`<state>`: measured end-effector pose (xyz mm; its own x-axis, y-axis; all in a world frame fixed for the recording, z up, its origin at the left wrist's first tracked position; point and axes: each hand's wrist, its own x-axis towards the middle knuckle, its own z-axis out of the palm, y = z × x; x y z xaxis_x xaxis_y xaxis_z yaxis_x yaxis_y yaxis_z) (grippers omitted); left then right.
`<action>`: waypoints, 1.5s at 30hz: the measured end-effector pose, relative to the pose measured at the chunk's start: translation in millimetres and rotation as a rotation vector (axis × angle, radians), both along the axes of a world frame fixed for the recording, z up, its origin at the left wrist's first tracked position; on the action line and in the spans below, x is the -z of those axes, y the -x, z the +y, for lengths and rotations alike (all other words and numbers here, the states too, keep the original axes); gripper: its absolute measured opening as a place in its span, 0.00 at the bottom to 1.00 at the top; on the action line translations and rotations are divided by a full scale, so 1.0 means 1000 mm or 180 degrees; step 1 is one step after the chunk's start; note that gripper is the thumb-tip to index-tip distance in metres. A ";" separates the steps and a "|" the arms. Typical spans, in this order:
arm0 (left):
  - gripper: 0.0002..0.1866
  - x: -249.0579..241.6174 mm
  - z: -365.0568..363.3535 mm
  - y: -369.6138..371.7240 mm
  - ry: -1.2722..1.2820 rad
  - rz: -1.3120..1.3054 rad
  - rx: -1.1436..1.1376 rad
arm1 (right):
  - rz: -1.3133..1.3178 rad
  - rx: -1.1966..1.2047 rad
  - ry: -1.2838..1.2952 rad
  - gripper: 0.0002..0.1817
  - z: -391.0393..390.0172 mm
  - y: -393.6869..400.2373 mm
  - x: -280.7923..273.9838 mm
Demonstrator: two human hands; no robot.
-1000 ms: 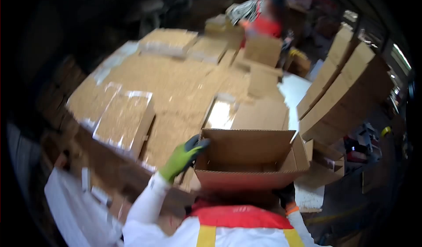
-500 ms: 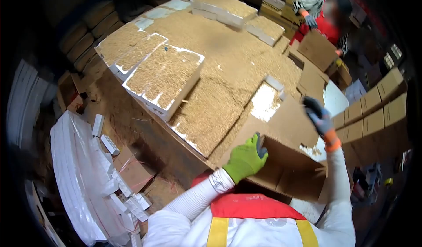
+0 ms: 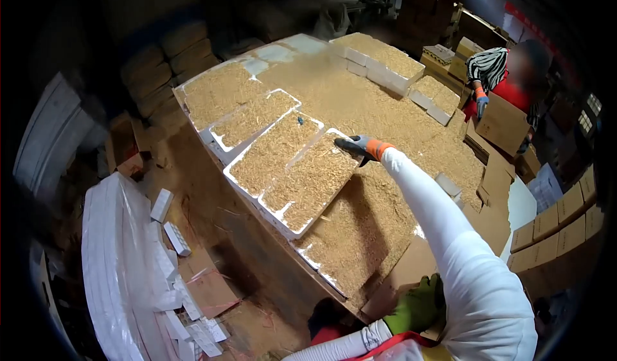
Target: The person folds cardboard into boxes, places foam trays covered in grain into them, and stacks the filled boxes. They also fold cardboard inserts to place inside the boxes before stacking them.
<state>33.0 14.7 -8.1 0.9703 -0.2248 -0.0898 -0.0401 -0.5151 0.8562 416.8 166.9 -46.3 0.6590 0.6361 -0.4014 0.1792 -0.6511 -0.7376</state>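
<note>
My right hand (image 3: 363, 148), in a grey and orange glove, reaches to the far right corner of a white foam tray (image 3: 289, 231) heaped with wood shavings. Its fingers lie over the rim, with one digit down the outer side. Another shavings-filled foam tray (image 3: 241, 182) sits against it on the left, with a small blue item (image 3: 300, 121) on the shavings. Low in the view, my left hand (image 3: 416, 306), in a green glove, is curled at the cardboard box (image 3: 434, 331). My right sleeve hides most of that box and part of the left fingers.
Loose shavings (image 3: 385, 130) cover the table, with more filled trays (image 3: 385, 59) at the back. A co-worker (image 3: 508, 78) handles a cardboard box (image 3: 503, 123) at far right. Stacked cartons (image 3: 559, 220) stand right; wrapped white foam (image 3: 106, 264) and foam pieces lie left.
My right hand has swung left and forward from above the cardboard box to the foam tray's corner. The view has shifted, so the box is now mostly covered by my arm.
</note>
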 end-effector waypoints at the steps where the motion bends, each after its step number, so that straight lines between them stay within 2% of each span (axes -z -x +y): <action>1: 0.29 -0.001 0.002 0.000 0.0167 -0.0071 -0.0091 | 0.0294 0.0067 -0.0126 0.41 -0.014 0.021 -0.012; 3: 0.30 -0.007 0.006 0.006 0.0269 -0.0252 -0.0338 | 0.0893 0.0173 -0.0256 0.40 -0.049 0.063 -0.032; 5: 0.30 -0.012 0.008 0.001 0.0111 -0.0108 -0.0212 | 0.0822 0.0348 -0.0374 0.44 -0.085 0.085 -0.026; 7: 0.29 -0.007 0.003 -0.002 0.0060 -0.0135 -0.0281 | 0.0726 0.0981 -0.0518 0.45 -0.125 0.129 -0.052; 8: 0.29 -0.007 0.004 0.000 0.0089 -0.0181 -0.0295 | 0.0786 0.1132 -0.0620 0.41 -0.153 0.131 -0.049; 10: 0.27 -0.003 0.005 0.001 -0.0217 -0.0754 -0.0516 | 0.0590 0.1224 -0.1059 0.36 -0.209 0.167 -0.090; 12: 0.27 -0.014 0.012 -0.001 0.0247 -0.0597 -0.0464 | 0.0144 0.1357 -0.1072 0.33 -0.275 0.191 -0.124; 13: 0.25 -0.007 0.015 -0.001 -0.0140 -0.0348 0.0065 | -0.0352 0.1377 -0.1060 0.31 -0.304 0.217 -0.151; 14: 0.24 -0.013 0.016 -0.003 -0.0417 -0.0106 0.0227 | -0.0708 0.1646 -0.1161 0.29 -0.334 0.240 -0.163; 15: 0.22 -0.020 0.016 -0.004 -0.0703 0.0123 0.0412 | -0.0687 0.1962 -0.1077 0.28 -0.353 0.269 -0.188; 16: 0.20 -0.041 0.019 -0.005 -0.0874 0.0381 0.0232 | -0.0654 0.2255 -0.1003 0.28 -0.369 0.297 -0.207; 18: 0.20 0.030 0.029 0.006 -0.2256 -0.3753 0.0335 | -0.0274 0.2790 -0.1027 0.28 -0.431 0.346 -0.209; 19: 0.22 0.034 0.036 0.004 -0.1297 -0.3351 0.0644 | -0.0147 0.2952 -0.1085 0.28 -0.441 0.376 -0.219; 20: 0.23 0.057 0.031 0.001 0.0316 -0.1652 0.0907 | -0.0013 0.3107 -0.1151 0.28 -0.449 0.407 -0.225; 21: 0.24 0.081 0.027 -0.002 0.2021 -0.0129 0.0479 | -0.0879 0.2734 -0.0626 0.27 -0.474 0.438 -0.214; 23: 0.27 0.016 0.026 -0.013 0.0206 0.0004 0.0326 | -0.1403 0.2850 -0.0450 0.26 -0.481 0.481 -0.202; 25: 0.27 0.004 0.025 -0.011 0.0454 -0.0090 0.0117 | -0.0929 0.3496 -0.0622 0.26 -0.477 0.504 -0.195; 27: 0.26 0.003 0.026 -0.012 0.0558 -0.0320 0.0204 | -0.0573 0.3698 -0.0163 0.28 -0.489 0.516 -0.183; 28: 0.26 -0.001 0.026 -0.011 0.0509 -0.0265 0.0255 | -0.0650 0.3739 -0.0372 0.29 -0.484 0.516 -0.177; 31: 0.25 -0.011 0.025 -0.005 0.0487 -0.0114 0.0354 | -0.0605 0.3498 0.0006 0.29 -0.472 0.503 -0.182; 33: 0.25 0.018 0.033 -0.008 0.0599 -0.0209 0.0467 | -0.0397 0.3394 0.0391 0.26 -0.475 0.493 -0.184; 34: 0.26 0.019 0.032 -0.010 0.0666 -0.0252 0.0540 | -0.0517 0.2829 0.0827 0.28 -0.475 0.483 -0.188; 36: 0.30 0.002 0.024 -0.008 0.1048 0.0051 0.0435 | -0.0227 0.2676 0.1533 0.29 -0.472 0.470 -0.188; 37: 0.32 -0.018 0.022 -0.002 0.0557 -0.0106 0.0438 | -0.0241 0.2587 0.1805 0.29 -0.470 0.466 -0.188; 38: 0.34 -0.029 0.022 0.001 0.0062 -0.0261 0.0418 | 0.0054 0.2542 0.2131 0.29 -0.474 0.459 -0.184; 39: 0.38 -0.031 0.022 -0.002 0.0131 0.0017 0.0372 | 0.0359 0.2454 0.2459 0.29 -0.477 0.452 -0.180; 40: 0.37 -0.030 0.022 -0.003 0.0117 -0.0040 0.0403 | 0.1015 0.2653 0.2354 0.31 -0.466 0.439 -0.188; 42: 0.37 -0.026 0.019 -0.003 0.0100 -0.0189 0.0473 | 0.0212 0.0573 0.3697 0.37 -0.475 0.430 -0.162; 43: 0.34 -0.023 0.015 0.001 -0.0079 -0.0400 0.0384 | -0.0263 0.0082 0.3771 0.42 -0.476 0.430 -0.147; 45: 0.34 -0.020 0.013 0.001 -0.0077 -0.0267 0.0312 | -0.0528 0.0058 0.3602 0.43 -0.462 0.420 -0.141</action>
